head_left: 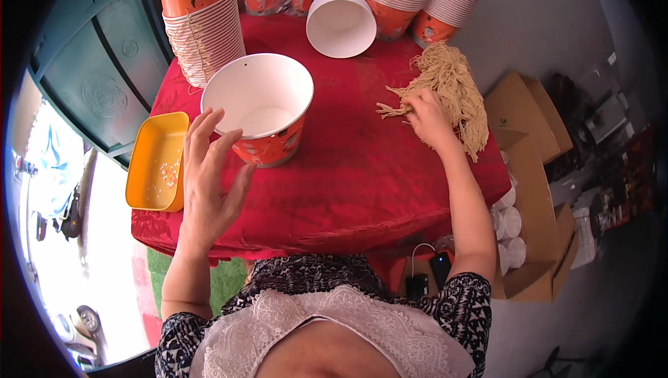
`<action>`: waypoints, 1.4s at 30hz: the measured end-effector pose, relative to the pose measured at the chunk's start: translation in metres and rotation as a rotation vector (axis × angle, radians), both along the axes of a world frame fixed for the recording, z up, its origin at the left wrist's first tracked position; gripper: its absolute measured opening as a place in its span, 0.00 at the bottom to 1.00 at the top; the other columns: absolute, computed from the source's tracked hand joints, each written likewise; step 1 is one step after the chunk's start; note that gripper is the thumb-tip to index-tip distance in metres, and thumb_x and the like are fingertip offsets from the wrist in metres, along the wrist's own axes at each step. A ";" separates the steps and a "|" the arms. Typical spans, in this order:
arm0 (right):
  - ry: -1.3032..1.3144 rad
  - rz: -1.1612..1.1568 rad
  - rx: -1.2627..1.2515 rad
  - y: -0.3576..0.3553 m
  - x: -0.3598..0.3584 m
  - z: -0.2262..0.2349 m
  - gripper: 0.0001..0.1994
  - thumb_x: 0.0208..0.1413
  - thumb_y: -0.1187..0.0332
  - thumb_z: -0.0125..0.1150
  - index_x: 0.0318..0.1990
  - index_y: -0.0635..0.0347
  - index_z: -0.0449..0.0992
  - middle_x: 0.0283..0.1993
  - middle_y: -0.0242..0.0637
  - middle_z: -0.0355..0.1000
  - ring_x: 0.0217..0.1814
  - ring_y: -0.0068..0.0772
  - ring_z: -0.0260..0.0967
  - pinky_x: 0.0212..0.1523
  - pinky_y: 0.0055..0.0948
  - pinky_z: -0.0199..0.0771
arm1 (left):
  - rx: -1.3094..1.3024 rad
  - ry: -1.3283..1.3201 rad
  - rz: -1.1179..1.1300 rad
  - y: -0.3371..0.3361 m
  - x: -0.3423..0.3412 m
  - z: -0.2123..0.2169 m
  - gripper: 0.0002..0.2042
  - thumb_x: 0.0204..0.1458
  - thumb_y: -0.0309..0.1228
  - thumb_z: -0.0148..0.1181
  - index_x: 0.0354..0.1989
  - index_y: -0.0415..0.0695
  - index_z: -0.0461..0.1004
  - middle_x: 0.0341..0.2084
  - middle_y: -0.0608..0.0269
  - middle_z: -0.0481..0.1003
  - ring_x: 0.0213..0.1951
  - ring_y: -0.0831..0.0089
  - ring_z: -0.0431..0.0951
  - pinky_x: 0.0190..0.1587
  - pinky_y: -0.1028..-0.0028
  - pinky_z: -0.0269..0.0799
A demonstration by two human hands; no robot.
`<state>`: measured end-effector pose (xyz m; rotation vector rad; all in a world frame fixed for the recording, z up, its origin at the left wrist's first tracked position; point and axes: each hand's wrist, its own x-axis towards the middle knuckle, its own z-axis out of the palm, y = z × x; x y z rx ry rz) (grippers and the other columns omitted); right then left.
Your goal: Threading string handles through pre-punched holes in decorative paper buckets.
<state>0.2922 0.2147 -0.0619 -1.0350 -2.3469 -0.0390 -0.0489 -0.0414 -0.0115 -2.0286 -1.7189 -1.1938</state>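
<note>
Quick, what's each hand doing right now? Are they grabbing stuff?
Left hand: open, fingers spread, holding nothing.
Right hand: fingers bent at the tan strings; whether they're gripping any can't be told.

Red-clothed table with paper buckets, yellow tray and beige cord bundle

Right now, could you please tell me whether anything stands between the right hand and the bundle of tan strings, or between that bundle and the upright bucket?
Nothing visible does: the right hand is right at the bundle of tan strings, and only red tablecloth shows between that bundle and the upright bucket.
</note>
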 end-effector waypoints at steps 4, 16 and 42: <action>-0.137 -0.048 0.088 0.008 -0.008 -0.013 0.07 0.52 0.78 0.62 0.40 0.62 0.76 0.40 0.43 0.68 0.49 0.47 0.67 0.52 0.40 0.69 | 0.002 -0.004 0.002 -0.001 0.001 0.000 0.24 0.44 0.20 0.66 0.53 0.42 0.71 0.62 0.45 0.63 0.66 0.41 0.60 0.65 0.48 0.60; 0.974 0.142 -0.380 -0.007 0.010 0.010 0.04 0.66 0.73 0.53 0.39 0.62 0.73 0.33 0.28 0.70 0.36 0.20 0.65 0.40 0.22 0.68 | 0.016 -0.042 -0.008 -0.003 -0.001 -0.002 0.25 0.44 0.19 0.66 0.54 0.42 0.71 0.62 0.45 0.63 0.65 0.42 0.61 0.64 0.50 0.61; 0.201 0.009 -0.158 -0.045 0.022 -0.008 0.09 0.54 0.80 0.60 0.43 0.64 0.79 0.45 0.38 0.71 0.48 0.34 0.70 0.47 0.28 0.71 | 0.088 -0.039 -0.021 -0.007 0.007 -0.001 0.21 0.47 0.21 0.64 0.52 0.40 0.73 0.61 0.44 0.65 0.63 0.44 0.65 0.63 0.53 0.62</action>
